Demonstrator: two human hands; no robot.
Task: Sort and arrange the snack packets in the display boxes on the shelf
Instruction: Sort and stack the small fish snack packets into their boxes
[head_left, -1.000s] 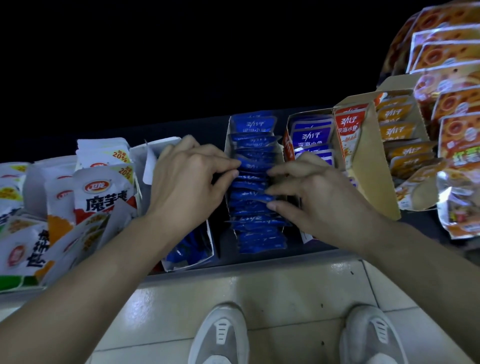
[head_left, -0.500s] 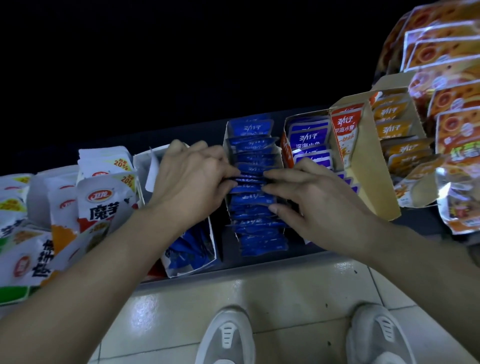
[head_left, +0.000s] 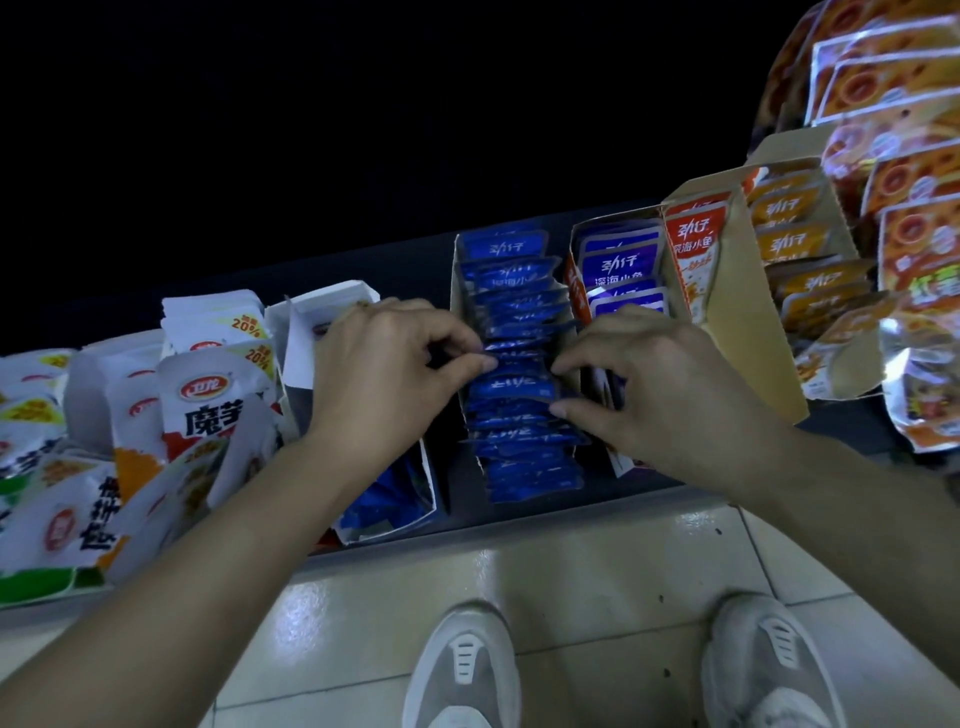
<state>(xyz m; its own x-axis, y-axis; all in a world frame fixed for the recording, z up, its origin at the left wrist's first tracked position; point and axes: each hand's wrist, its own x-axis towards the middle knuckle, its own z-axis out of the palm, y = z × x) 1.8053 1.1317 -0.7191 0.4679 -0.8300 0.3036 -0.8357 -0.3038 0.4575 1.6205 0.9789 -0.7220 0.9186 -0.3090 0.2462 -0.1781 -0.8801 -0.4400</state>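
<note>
Glossy blue foil packets (head_left: 519, 387), matt cardboard display box (head_left: 748, 312), shiny tiled floor (head_left: 571, 587)

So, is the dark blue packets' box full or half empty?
Full: blue packets stand packed in the box from back wall to front.

Dim scene, black upper half, glare on the foil packets (head_left: 914, 171) at right, wide-angle bending at edges.

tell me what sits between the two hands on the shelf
In the head view, the row of dark blue packets in the middle display box lies between left hand and right hand, both pinching it.
</note>
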